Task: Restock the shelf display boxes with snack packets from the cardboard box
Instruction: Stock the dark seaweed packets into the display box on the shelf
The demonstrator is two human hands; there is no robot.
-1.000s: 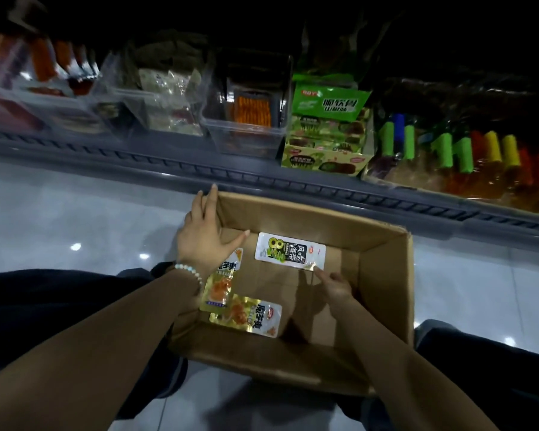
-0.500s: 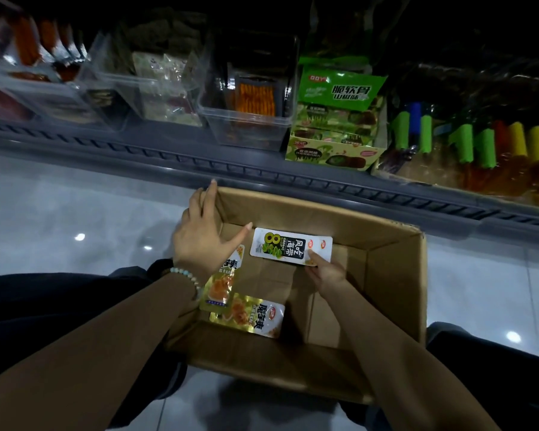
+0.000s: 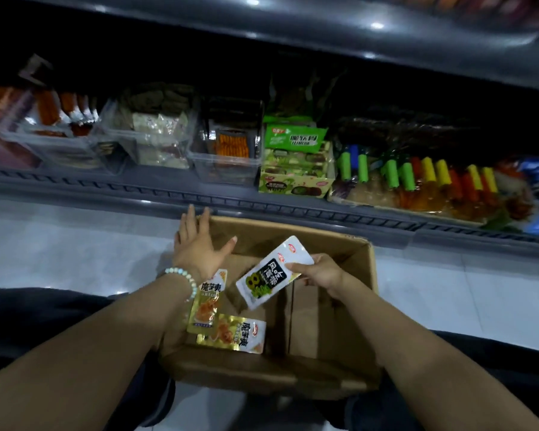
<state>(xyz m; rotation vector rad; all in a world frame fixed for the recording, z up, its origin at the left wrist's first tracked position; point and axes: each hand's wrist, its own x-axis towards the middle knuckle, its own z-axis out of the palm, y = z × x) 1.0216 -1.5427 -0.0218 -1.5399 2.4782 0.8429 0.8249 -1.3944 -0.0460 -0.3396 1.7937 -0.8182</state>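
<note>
An open cardboard box (image 3: 363, 293) sits on the floor between my knees. My right hand (image 3: 319, 272) pinches a white and black snack packet (image 3: 269, 273) with a sunflower print, lifted and tilted above the box floor. My left hand (image 3: 196, 244) rests with straight fingers on the box's far left corner; a bead bracelet circles the wrist. Two gold packets (image 3: 231, 334) lie flat in the box's left part. On the low shelf behind stand clear display boxes (image 3: 224, 169) and a green display box (image 3: 293, 181) with green packets.
The grey shelf rail (image 3: 262, 206) runs just beyond the box. An upper shelf (image 3: 324, 32) overhangs the display. Bottles with coloured caps (image 3: 417, 178) fill a tray at the right. Pale tiled floor (image 3: 59, 241) lies left and right of the box.
My right hand has taken hold of the white and black packet and lifted it off the box floor, tilting it. The view has tipped upward. My left hand stays on the box corner.
</note>
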